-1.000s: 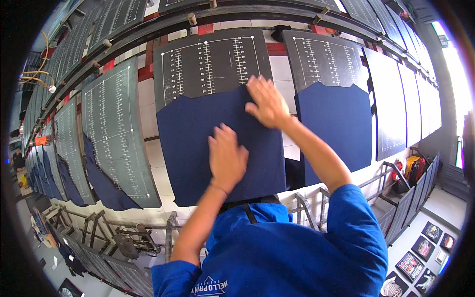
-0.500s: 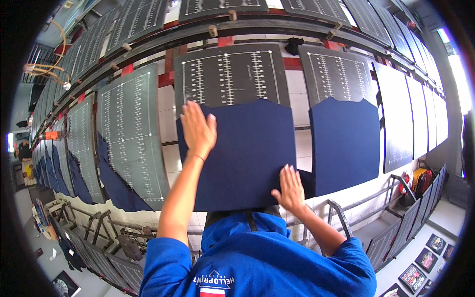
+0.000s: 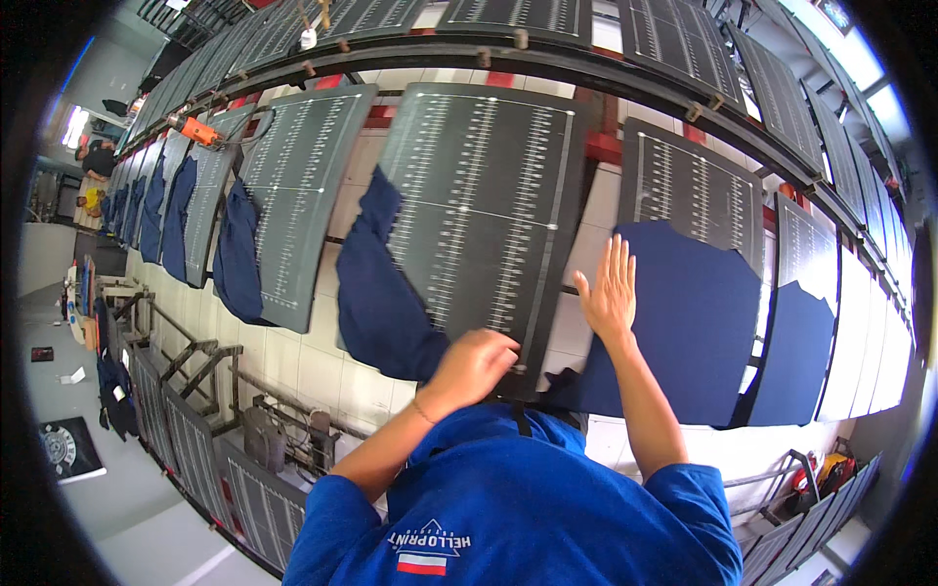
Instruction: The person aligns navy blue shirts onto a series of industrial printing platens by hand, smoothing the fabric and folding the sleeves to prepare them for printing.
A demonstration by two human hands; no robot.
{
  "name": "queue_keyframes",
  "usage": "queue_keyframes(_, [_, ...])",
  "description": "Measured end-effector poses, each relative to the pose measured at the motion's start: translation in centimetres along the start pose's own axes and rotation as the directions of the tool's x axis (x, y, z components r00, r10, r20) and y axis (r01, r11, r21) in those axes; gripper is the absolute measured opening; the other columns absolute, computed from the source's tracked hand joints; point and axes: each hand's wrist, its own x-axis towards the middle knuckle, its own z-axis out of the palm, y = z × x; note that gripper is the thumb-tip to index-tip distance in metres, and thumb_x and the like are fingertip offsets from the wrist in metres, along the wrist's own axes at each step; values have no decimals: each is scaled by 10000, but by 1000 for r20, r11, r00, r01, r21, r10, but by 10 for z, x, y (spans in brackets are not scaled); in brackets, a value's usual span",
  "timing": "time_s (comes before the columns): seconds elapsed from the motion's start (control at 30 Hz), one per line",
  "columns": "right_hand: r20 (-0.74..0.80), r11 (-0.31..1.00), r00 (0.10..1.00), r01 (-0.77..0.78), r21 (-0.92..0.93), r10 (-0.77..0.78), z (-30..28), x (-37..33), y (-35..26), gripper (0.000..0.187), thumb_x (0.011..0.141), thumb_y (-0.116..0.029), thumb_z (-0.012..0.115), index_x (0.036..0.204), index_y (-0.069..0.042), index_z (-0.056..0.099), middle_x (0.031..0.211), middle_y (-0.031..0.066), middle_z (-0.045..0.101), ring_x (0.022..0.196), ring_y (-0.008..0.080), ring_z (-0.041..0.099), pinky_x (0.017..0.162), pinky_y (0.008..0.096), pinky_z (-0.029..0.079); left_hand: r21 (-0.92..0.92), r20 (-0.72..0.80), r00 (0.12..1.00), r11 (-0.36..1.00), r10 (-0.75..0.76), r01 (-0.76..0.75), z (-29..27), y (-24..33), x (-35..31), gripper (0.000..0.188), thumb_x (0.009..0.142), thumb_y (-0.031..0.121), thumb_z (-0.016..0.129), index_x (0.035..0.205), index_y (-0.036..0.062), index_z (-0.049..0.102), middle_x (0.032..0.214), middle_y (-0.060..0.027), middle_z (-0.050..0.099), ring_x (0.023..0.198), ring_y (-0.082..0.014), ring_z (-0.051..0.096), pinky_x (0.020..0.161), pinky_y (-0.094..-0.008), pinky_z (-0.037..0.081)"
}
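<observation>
A navy fabric panel (image 3: 679, 322), cut like a shirt piece, lies smooth over the lower part of a dark grey printing board (image 3: 699, 190) at right. My right hand (image 3: 611, 296) rests flat along its left edge, fingers stretched and thumb apart. Over the lower end of the neighbouring board (image 3: 479, 176), marked with white rulers, is my left hand (image 3: 474, 369). Its fingers are curled in and slightly blurred, with no cloth showing in them. Close by, a bunched navy fabric piece (image 3: 386, 303) hangs along that board's left side.
Farther left, more boards (image 3: 293, 195) carry draped navy pieces (image 3: 237, 254). An orange tool (image 3: 195, 131) sits among them. To the right lies another covered board (image 3: 796, 342), then pale boards. A dark metal rail (image 3: 547, 63) runs behind; metal frames (image 3: 195, 356) stand at lower left.
My view has swung left, so the covered board appears farther right. My left hand has left its cloth for the neighbouring board and curled. My right hand now lies at the panel's left edge.
</observation>
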Motion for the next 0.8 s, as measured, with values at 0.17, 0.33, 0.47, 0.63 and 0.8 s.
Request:
queue_keyframes(0.17, [24,960,996,79,267,-89,6,-82,-181,670,809,-423,712,1308,-14,532,1499,229,330,1422,400,263,1172,516,189,249,-615,778,904,-130,348,-124,-128,-81,221,866,111,626,1050,1,571,1043,-186,586,989,-370,539,874,-455,427])
queue_keyframes(0.33, [212,835,970,-212,508,117,14,-105,-260,179,898,-207,640,984,-64,574,1059,128,616,1071,345,572,906,437,423,204,-556,797,891,-235,405,-146,-192,-132,374,842,157,674,1142,-11,530,1124,-220,533,1054,-398,492,931,-479,380])
queue_keyframes(0.47, [357,124,861,-424,897,361,-3,-93,-259,149,995,-203,540,933,-69,558,895,15,620,847,152,627,697,285,460,239,-516,849,933,-113,269,-157,-173,-126,123,860,85,634,945,13,581,1027,-176,571,998,-356,521,880,-437,408])
queue_keyframes(0.63, [523,-509,797,-328,796,304,-112,-48,-277,150,999,-157,508,1098,-86,596,941,32,643,849,123,648,730,282,543,-375,-466,863,927,-196,7,-189,-80,-106,131,937,114,567,918,-16,573,845,-132,591,806,-293,575,775,-364,461])
queue_keyframes(0.8, [425,-746,883,-145,650,199,-151,-35,-295,143,974,-89,525,1100,-86,593,950,65,671,810,178,692,704,314,602,-319,-303,932,899,201,-298,-193,27,-123,282,888,247,661,968,-13,585,1035,-168,572,919,-300,563,840,-397,452])
